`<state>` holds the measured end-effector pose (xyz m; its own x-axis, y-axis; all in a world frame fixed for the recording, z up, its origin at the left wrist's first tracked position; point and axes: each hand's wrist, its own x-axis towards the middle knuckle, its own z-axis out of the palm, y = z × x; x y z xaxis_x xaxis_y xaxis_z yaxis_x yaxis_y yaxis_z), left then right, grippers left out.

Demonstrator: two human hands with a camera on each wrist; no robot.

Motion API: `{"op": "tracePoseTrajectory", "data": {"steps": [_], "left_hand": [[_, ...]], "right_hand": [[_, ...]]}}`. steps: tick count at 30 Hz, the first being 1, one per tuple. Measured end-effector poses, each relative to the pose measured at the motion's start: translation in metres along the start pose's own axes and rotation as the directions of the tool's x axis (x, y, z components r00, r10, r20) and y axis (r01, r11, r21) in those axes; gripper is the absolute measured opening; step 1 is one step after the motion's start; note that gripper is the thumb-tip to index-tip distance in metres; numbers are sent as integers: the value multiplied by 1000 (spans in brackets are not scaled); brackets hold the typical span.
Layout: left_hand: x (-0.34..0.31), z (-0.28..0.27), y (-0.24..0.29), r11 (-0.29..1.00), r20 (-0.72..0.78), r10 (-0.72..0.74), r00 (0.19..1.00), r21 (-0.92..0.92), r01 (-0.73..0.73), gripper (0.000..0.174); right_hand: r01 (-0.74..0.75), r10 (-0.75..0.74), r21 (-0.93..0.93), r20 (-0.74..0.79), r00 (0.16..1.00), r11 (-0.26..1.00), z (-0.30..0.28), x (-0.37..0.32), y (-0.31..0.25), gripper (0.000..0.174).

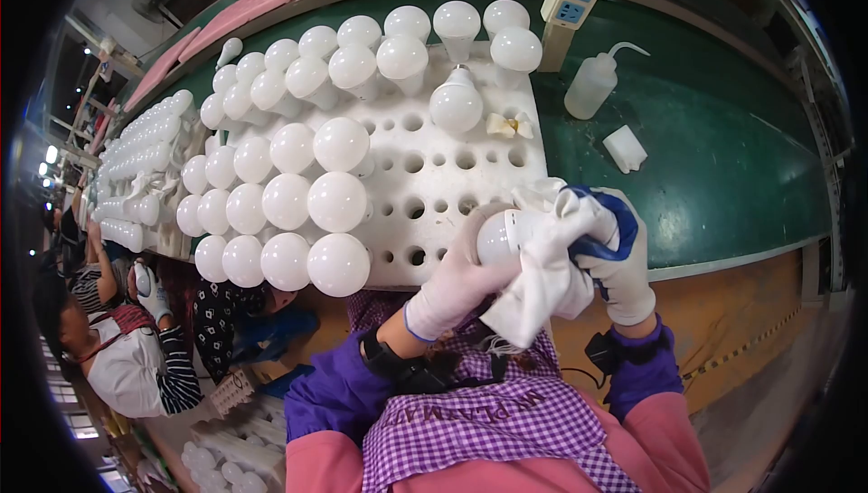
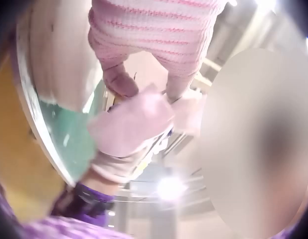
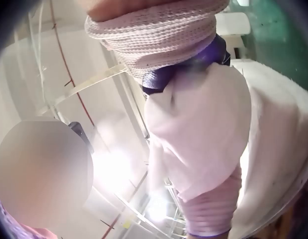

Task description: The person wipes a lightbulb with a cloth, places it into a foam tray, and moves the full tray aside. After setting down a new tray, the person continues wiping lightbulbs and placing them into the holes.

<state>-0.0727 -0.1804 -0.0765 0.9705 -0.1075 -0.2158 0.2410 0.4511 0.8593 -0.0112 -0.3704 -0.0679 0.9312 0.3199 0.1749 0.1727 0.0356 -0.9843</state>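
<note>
In the head view my white-gloved left hand grips a white LED bulb by its rounded dome. My right hand, in a white glove with blue coating, bunches a white cloth round the bulb's other end. That end is hidden under the cloth. The right wrist view shows the cloth draped below the right hand's blue-coated fingers. From the left wrist, the fingers and thumb of the left hand reach down to the cloth.
A white foam tray with holes bears rows of bulbs; one bulb lies tilted there beside a small yellowish scrap. Right of it, a squeeze bottle and a white block rest on the green table. Another person sits at left.
</note>
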Motion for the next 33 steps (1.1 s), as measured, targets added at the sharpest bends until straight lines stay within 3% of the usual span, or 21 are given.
{"op": "tracePoseTrajectory", "data": {"steps": [1, 3, 4, 5, 6, 7, 9, 11, 13, 16, 17, 18, 19, 21, 23, 24, 25, 26, 28, 30, 33], "left_hand": [[0, -3, 2, 1000, 0, 0, 1000, 1, 0, 72], [-3, -11, 8, 814, 268, -251, 930, -462, 353, 68], [-5, -8, 9, 814, 269, -251, 930, -461, 353, 68], [-9, -1, 11, 996, 131, 5, 991, 82, -16, 66], [-10, 4, 11, 713, 165, 298, 940, 616, -335, 64], [-7, 3, 8, 712, 168, 299, 939, 616, -337, 64], [2, -3, -1, 43, 478, 545, 688, 804, -593, 61], [2, -4, -2, 83, 465, 590, 660, 778, -623, 61], [-2, -7, -4, 318, 297, 645, 705, 734, -600, 65], [-7, -17, -5, 418, 183, 635, 750, 736, -533, 79], [-8, -18, -4, 433, 156, 612, 775, 754, -494, 83], [-9, -19, -3, 433, 154, 614, 774, 755, -493, 83], [-9, -20, -3, 419, 155, 615, 774, 767, -487, 84], [-9, -20, -4, 409, 153, 612, 776, 778, -476, 85], [-9, -19, -7, 427, 150, 602, 784, 769, -475, 85], [-7, -18, -8, 426, 155, 599, 785, 769, -477, 85], [-5, -16, -8, 359, 220, 632, 743, 767, -532, 83], [-4, -15, -8, 286, 282, 661, 695, 762, -581, 82], [-7, -13, -2, 295, 329, 594, 734, 760, -580, 80], [-13, -10, 13, 329, 321, 564, 761, 759, -563, 78], [-42, -15, 54, -184, 389, 492, 779, 921, -343, 61]], "right_hand": [[188, -183, -47, 86, 979, 981, 0, 4, -5, 48], [280, -287, 83, 84, 954, 956, 0, 4, 2, 44], [135, -135, -1, 61, 989, 991, -2, 4, -2, 45], [-18, 20, -81, 23, 1000, 997, -4, 4, -7, 45], [-99, 99, -62, -3, 995, 993, -3, 5, -6, 48], [-97, 97, -63, -5, 995, 993, -4, 5, -2, 48], [-258, 266, 323, 21, 964, 911, -9, 5, 8, 52], [-216, 224, 355, 18, 974, 910, -13, 4, 10, 54], [-88, 149, 350, -150, 977, 933, -23, 7, 11, 53], [-52, -6, -309, -184, 983, 949, -42, 19, 8, 52], [-14, -50, -523, -108, 993, 852, -40, 23, 3, 53], [137, -146, -835, 69, 987, 533, -50, 24, 16, 54], [161, -178, -908, 98, 979, 387, -47, 21, 15, 53], [233, -339, -847, 67, 938, 478, -43, 21, 5, 48], [33, -87, -346, -142, 986, 938, -29, 14, -9, 46], [-183, 183, 12, -36, 982, 983, -21, 12, -28, 44], [-262, 256, 64, 87, 963, 963, -18, 16, -36, 37], [-290, 283, 41, 122, 951, 956, -15, 18, -35, 33], [-401, 389, 52, 153, 908, 915, -11, 20, -38, 25], [-353, 350, 31, 57, 935, 935, -16, 22, -43, 23], [-217, 185, -199, -170, 968, 956, -54, 36, -44, 22]]}}
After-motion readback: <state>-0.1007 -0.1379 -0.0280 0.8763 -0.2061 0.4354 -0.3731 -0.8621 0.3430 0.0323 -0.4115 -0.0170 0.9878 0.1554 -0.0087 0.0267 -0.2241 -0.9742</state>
